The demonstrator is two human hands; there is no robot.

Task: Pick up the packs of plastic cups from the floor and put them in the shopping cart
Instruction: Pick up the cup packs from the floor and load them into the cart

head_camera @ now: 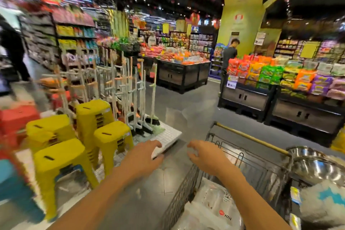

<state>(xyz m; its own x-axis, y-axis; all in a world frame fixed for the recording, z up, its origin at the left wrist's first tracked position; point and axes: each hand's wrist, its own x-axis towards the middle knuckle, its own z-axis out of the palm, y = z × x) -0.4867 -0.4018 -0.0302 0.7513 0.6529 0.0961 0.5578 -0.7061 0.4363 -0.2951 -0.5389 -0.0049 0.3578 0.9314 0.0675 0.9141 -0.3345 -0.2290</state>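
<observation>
Both hands empty over the aisle, packs lying in the cart

The left hand point(142, 155) reaches forward with fingers relaxed and slightly spread. The right hand point(204, 156) is beside it with fingers loosely curled, and neither holds or touches anything. Clear-wrapped packs of plastic cups point(214, 203) lie in the shopping cart point(250, 139), under the right forearm and so nearer that hand; their long axis is too blurred to tell. No pack shows on the floor point(186, 110) between the yellow stools point(61, 158) and the cart, so any remaining one probably lies out of view.
</observation>
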